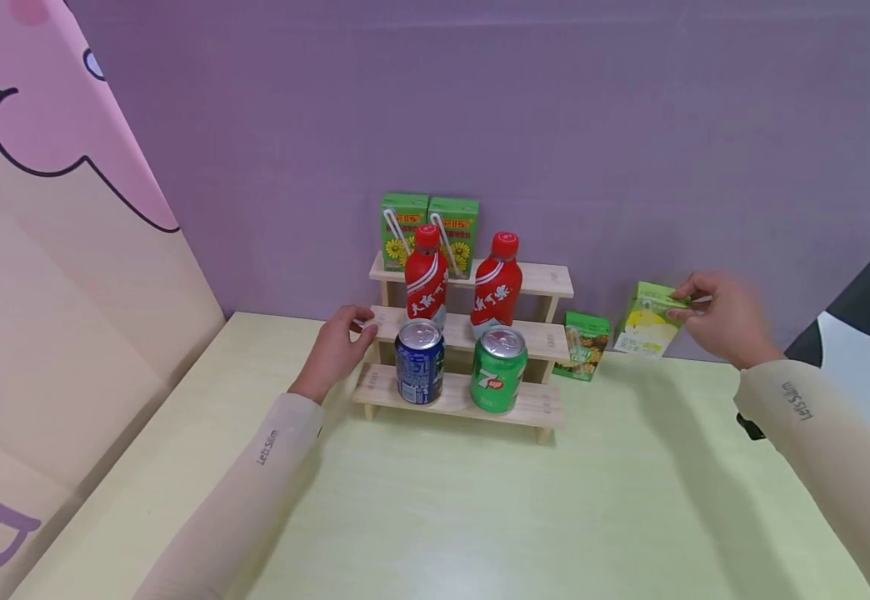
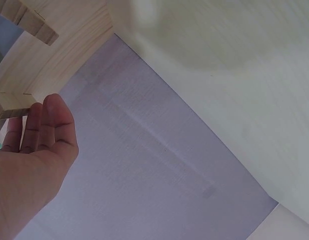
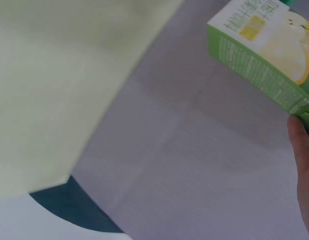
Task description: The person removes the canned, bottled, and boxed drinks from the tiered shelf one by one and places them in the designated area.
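Note:
A three-tier wooden display rack (image 1: 510,402) stands against the purple wall. At the left end of its middle tier, my left hand (image 1: 338,348) holds the board's edge between thumb and fingers; the curled fingers (image 2: 54,122) show beside the wood in the left wrist view. To the right of the rack, my right hand (image 1: 726,317) pinches a light green and yellow juice carton (image 1: 647,323) by its top end. The carton hangs tilted, off the table. Its printed front and green side appear in the right wrist view, where most of the hand is out of frame.
Two green drink cartons (image 1: 453,225) with straws stand on the top tier. Two red bottles (image 1: 497,287) occupy the middle tier. A blue can (image 1: 420,367) and a green 7up can (image 1: 498,375) stand on the bottom tier. Another green carton (image 1: 583,343) is right of the rack.

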Demonstrator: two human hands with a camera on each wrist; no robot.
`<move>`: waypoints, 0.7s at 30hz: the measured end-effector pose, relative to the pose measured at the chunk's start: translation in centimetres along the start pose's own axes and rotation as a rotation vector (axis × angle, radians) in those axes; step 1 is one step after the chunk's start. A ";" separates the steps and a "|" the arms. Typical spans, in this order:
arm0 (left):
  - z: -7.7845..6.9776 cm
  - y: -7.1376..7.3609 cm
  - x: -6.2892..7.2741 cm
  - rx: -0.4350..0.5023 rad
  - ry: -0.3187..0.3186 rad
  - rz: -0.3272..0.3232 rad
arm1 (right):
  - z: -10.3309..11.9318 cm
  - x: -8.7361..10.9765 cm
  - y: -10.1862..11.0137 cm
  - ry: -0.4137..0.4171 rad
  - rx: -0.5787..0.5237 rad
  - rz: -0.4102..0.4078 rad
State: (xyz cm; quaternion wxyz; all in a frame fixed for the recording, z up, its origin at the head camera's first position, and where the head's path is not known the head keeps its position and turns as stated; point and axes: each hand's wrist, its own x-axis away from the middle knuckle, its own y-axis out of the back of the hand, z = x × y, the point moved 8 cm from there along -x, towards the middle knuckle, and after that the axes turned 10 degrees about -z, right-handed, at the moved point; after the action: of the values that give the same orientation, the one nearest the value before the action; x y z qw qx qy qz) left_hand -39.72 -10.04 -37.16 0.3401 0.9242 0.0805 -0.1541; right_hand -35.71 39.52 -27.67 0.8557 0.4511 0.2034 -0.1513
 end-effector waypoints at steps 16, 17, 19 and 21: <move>-0.2 -0.1 0.3 0.007 0.030 0.021 | -2.7 2.8 -5.3 -0.001 -0.064 0.089; -0.1 -0.1 0.3 0.006 0.031 0.021 | -2.8 2.9 -5.5 -0.006 -0.069 0.096; -0.1 0.0 0.3 0.002 0.031 0.018 | -2.7 2.8 -5.7 -0.017 -0.074 0.113; 0.0 0.1 0.2 0.000 0.035 0.016 | -2.6 2.7 -5.9 -0.031 -0.065 0.142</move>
State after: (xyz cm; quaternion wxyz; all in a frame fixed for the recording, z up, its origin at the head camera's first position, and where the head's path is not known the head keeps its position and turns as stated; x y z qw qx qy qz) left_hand -39.51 -10.10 -37.12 0.3399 0.9273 0.0791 -0.1352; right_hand -36.50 38.22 -34.46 0.8815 0.4340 0.1624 -0.0906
